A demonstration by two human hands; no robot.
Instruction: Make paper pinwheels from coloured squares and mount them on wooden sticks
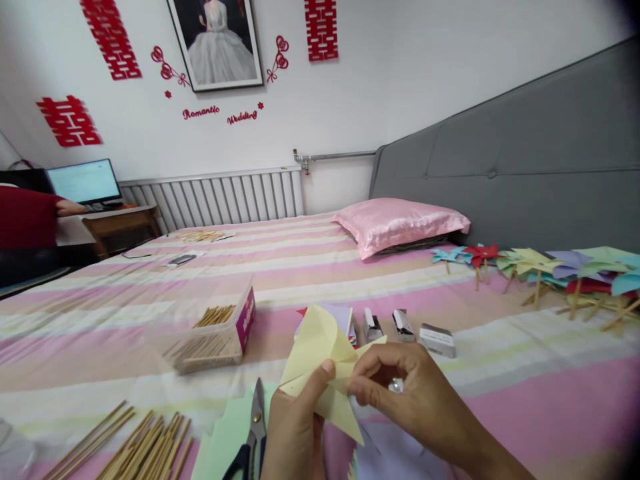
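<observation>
My left hand [303, 420] grips a pale yellow paper pinwheel [320, 340], its thumb pressed on the paper near the middle. One blade curls over at the top, and pointed corners stick out to the right and below. My right hand [415, 393] has thumb and forefinger pinched at the pinwheel's right side; whether a small part sits between those fingertips is hidden. Scissors [256, 420] with dark handles lie left of my left hand, on light green paper sheets [225, 427]. Lilac paper [395, 450] lies beneath my hands.
Bundled wooden sticks [150, 447] lie front left, behind them a clear plastic box [215, 340] of sticks. Several small boxes [437, 340] stand beyond my hands. Finished pinwheels [537, 263] line the right, near a pink pillow [400, 223]. A person in a red sleeve [27, 217] sits far left.
</observation>
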